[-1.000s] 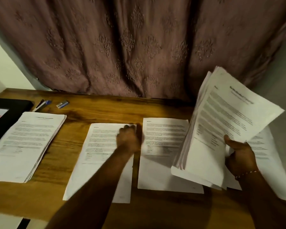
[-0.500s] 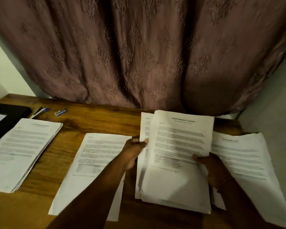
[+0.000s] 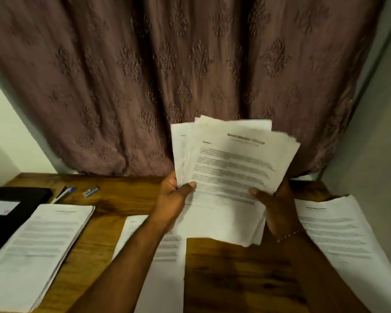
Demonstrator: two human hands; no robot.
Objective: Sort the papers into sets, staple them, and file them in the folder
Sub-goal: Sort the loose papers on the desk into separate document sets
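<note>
Sorting stage, judged midway. Left hand (image 3: 174,199) and right hand (image 3: 273,206) pinch fanned sheaf of white printed papers (image 3: 230,177), thumbs on front, above brown wooden table (image 3: 235,279). Three white paper piles (image 3: 38,245) laid out. Stapling and filing in flat black folder (image 3: 16,197) apparently not yet done.

On the table (image 3: 235,279), the folder (image 3: 14,206) lies at ten o'clock, a stack (image 3: 38,249) at eight, a sheet (image 3: 167,279) at six and a pile (image 3: 343,240) at three, with a sheaf (image 3: 230,172) above the centre.

A home desk nook: wooden desk (image 3: 127,199) against a patterned curtain (image 3: 145,75), between plain walls (image 3: 370,132).
</note>
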